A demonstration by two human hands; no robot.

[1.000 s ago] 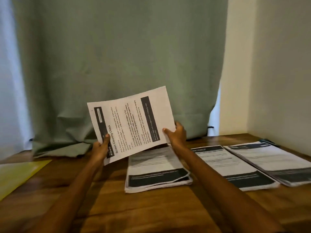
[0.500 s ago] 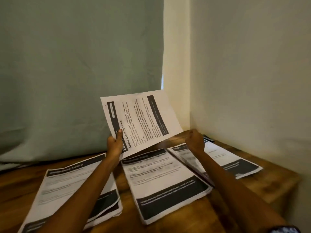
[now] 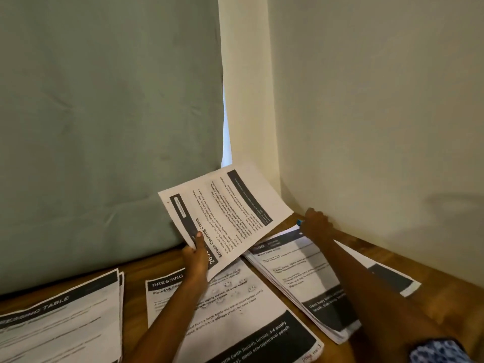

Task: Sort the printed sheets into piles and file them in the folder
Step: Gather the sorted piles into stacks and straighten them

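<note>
Sorting underway: left hand (image 3: pixel 196 254) pinches a "Screen Cleaning Check" sheet (image 3: pixel 225 218); right hand (image 3: pixel 315 222), curled, lifts the far-corner pile (image 3: pixel 309 279); next, slide it in.

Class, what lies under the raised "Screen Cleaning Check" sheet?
Under the sheet: the wooden table and the top edges of the middle pile and right pile. Anything further beneath is covered.

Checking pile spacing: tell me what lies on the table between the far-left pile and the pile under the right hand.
In the head view, one pile lies between the left pile and the right pile: the middle pile, headed DRESSING.
</note>
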